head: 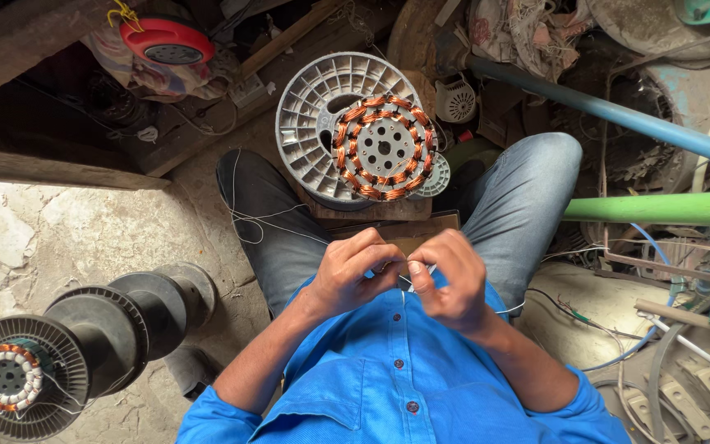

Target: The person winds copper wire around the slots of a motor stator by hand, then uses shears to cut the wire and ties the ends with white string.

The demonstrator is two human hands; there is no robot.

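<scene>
At frame centre, the left hand [353, 271] and right hand [447, 279] are pinching a thin wire [244, 215] between them, seemingly twisting its end below the stator [384, 148]; steady tension is needed next.

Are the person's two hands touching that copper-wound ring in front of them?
Apart. The head view shows both the left hand and the right hand held together over the lap, with bare wood and dark trousers between them and the copper ring.

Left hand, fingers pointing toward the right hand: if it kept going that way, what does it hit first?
The left hand points at the right hand, whose fingers it would meet first. Fingertips look nearly touching already, pinching a thin wire between them. Depth is unclear from the head view, so exact contact is uncertain.
</scene>
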